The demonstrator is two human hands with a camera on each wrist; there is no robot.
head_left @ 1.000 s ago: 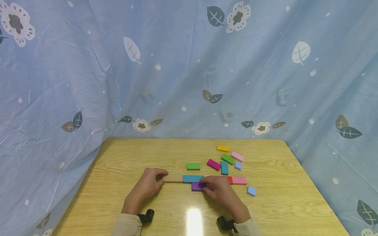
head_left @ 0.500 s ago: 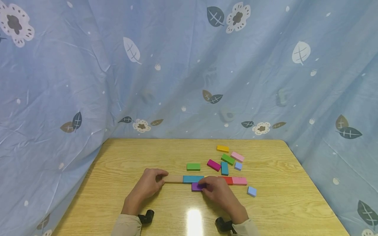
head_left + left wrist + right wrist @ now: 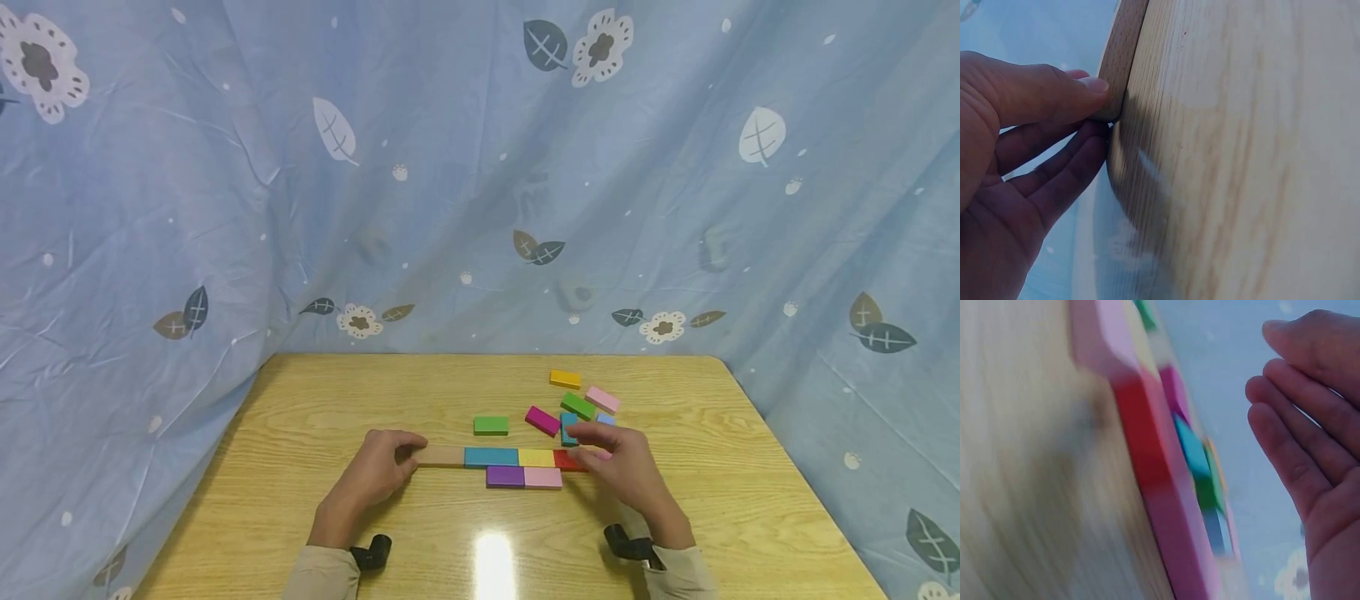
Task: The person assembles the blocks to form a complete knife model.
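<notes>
Head view: left hand (image 3: 381,468) pinches the wooden block (image 3: 441,456); right hand (image 3: 632,471) relaxed, empty. Row (image 3: 491,457) and near pair (image 3: 506,477) seem joined; far blocks (image 3: 491,426) lie loose.

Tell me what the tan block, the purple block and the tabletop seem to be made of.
Tan block: probably bare wood, matte; fine grain flecks show in the left wrist view.
Purple block: painted wood or plastic, smooth; its even colour shows no grain, so I can't tell which.
Tabletop: wood or wood-look laminate, glossy; it shows grain streaks and bright glare.
</notes>
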